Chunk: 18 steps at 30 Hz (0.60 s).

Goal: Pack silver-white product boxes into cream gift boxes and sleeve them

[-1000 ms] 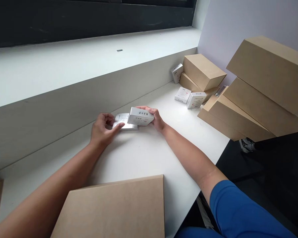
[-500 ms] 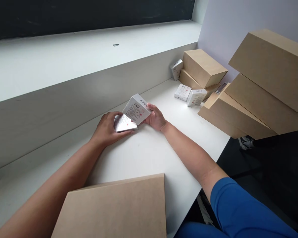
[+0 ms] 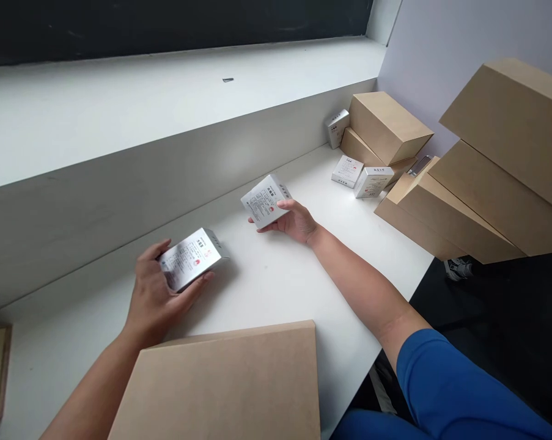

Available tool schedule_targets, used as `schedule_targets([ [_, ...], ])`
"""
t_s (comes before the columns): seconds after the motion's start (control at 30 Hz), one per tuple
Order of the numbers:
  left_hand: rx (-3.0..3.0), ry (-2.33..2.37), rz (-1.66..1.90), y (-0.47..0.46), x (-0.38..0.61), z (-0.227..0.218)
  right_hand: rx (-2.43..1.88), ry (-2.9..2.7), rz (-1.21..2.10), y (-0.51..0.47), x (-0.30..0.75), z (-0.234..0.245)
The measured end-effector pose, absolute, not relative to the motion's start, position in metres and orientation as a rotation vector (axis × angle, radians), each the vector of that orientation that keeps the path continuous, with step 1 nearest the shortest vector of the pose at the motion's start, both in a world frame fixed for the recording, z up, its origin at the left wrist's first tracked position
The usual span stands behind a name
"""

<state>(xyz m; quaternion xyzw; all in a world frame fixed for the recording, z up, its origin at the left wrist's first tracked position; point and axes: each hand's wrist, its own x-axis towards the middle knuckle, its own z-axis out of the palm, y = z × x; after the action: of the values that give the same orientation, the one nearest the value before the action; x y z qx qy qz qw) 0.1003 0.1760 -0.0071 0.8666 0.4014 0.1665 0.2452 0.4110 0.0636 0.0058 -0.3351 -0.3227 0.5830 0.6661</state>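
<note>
left hand [image 3: 159, 296] closed round a white carton [image 3: 191, 259], gripping it between thumb and fingers, long axis slanting up to the right, just beyond the flat kraft box [image 3: 225, 384]. right hand [image 3: 294, 221] palm up, gripping a second carton [image 3: 265, 201] farther past that box, tilted much the same way, well apart from the first. on both, dense small print and a red mark. under them, white desk [image 3: 276, 293]. well right of the box, two more cartons [image 3: 362, 175] and stacked kraft boxes [image 3: 388, 127].
</note>
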Motion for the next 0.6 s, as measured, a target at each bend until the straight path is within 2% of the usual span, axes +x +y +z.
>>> schedule_targets([
  [0.1,2.231,1.043,0.532,0.177,0.098,-0.007,-0.73,-0.672,1.353,0.062,0.411,0.007],
  [0.33,2.318,0.923,0.694,0.176,0.089,-0.011,-0.7,-0.639,1.414,0.059,0.41,0.012],
  [0.6,2.173,1.011,0.803,0.172,0.085,0.001,-0.775,-0.702,1.404,0.059,0.411,0.011],
])
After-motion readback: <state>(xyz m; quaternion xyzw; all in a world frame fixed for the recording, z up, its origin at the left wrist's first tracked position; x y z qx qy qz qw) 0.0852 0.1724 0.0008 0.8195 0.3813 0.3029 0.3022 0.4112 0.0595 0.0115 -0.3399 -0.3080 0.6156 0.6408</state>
